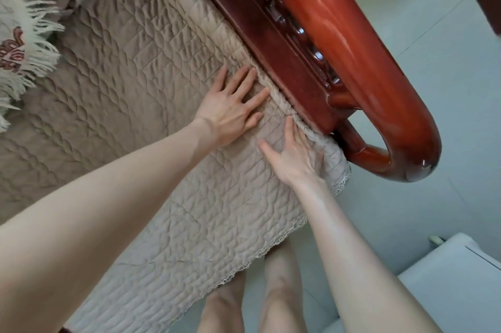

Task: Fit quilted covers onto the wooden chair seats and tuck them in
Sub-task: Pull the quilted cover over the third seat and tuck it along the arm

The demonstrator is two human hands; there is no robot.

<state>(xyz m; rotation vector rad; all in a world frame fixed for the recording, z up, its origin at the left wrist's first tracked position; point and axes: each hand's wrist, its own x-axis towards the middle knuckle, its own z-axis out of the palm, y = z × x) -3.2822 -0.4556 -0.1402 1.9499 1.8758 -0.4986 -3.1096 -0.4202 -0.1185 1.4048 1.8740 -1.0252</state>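
Observation:
A beige quilted cover [141, 105] with a lace hem lies spread over the seat of a wooden chair. The chair's red-brown curved armrest [360, 42] runs along the cover's right side. My left hand [233, 107] lies flat on the cover with straight, spread fingers, fingertips near the gap beside the armrest. My right hand [295, 153] rests on the cover just below it. Its thumb points left and its fingers reach down over the bunched cover edge at the armrest's front end, where their tips are hidden.
A cream fringed cloth [24, 42] with brown embroidery lies at the upper left of the seat. Pale floor tiles [439, 94] spread on the right. A white appliance [461, 275] stands at the lower right. My bare legs [271, 286] stand at the cover's front hem.

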